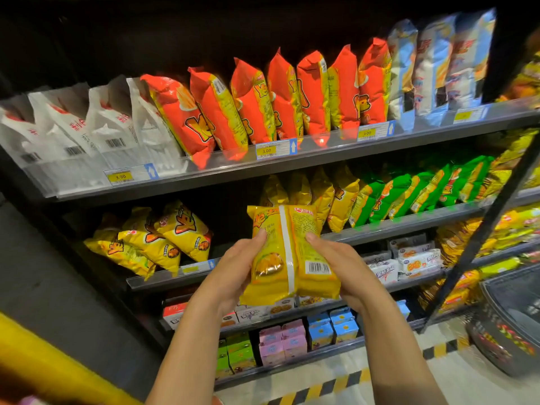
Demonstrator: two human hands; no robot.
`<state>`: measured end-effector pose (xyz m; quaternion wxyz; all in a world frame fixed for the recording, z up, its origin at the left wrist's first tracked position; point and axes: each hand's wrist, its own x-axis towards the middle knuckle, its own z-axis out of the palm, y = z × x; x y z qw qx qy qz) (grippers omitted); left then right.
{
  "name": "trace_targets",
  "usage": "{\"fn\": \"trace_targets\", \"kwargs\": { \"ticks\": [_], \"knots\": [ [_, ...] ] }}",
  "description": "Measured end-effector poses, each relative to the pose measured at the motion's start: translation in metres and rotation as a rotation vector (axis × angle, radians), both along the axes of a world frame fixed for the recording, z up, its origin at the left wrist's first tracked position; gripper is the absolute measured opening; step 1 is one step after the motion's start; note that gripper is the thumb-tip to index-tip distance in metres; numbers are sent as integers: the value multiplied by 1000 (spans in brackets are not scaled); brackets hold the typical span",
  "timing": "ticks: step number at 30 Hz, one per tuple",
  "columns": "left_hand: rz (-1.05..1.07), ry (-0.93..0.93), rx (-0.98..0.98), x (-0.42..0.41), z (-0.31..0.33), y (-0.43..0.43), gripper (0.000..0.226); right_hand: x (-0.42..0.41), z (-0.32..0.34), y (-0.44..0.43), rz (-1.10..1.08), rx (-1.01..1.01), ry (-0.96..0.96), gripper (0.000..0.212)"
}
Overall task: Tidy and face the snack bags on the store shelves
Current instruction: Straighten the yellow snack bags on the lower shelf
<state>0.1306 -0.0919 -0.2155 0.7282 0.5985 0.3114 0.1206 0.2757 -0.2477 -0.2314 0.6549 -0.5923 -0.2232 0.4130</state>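
I hold one yellow snack bag back side up, in front of the second shelf. My left hand and right hand clamp its two sides, fingers wrapped on. Three yellow bags lie left of it, seven orange bags stand above.

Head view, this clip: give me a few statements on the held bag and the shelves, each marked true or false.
1. Both hands hold the yellow snack bag. True.
2. The bag's back seam and barcode face the camera. True.
3. The orange-red bags stand on the same shelf as the green bags. False: they stand on the shelf above.
4. The left hand is empty. False: it grips the bag's left edge, the right hand the other.
5. The white bags sit at the top shelf's left end. True.
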Motion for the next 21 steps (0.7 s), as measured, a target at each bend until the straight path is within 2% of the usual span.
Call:
{"fn": "trace_targets", "kwargs": {
  "ticks": [3, 6, 11, 14, 16, 18, 21],
  "knots": [
    [0, 60, -127, 4, 6, -4, 56, -2, 4, 6, -51, -15, 110, 40],
    [12, 49, -140, 5, 7, -6, 51, -2, 4, 8, -52, -1, 114, 41],
    [55, -10, -66, 11, 3, -6, 45, 0, 6, 8, 32, 72, 260, 37],
    [87, -15, 46, 15, -3, -4, 53, 3, -1, 10, 26, 159, 324, 40],
    [160, -7, 202, 18, -3, -4, 56, 8, -8, 11, -14, 206, 234, 41],
    [254, -27, 364, 21, 0, -4, 50, 10, -11, 14, -74, 208, 83, 40],
    [161, -83, 410, 25, 6, -17, 47, 6, -12, 19, -176, 156, -165, 39]
  ]
}}
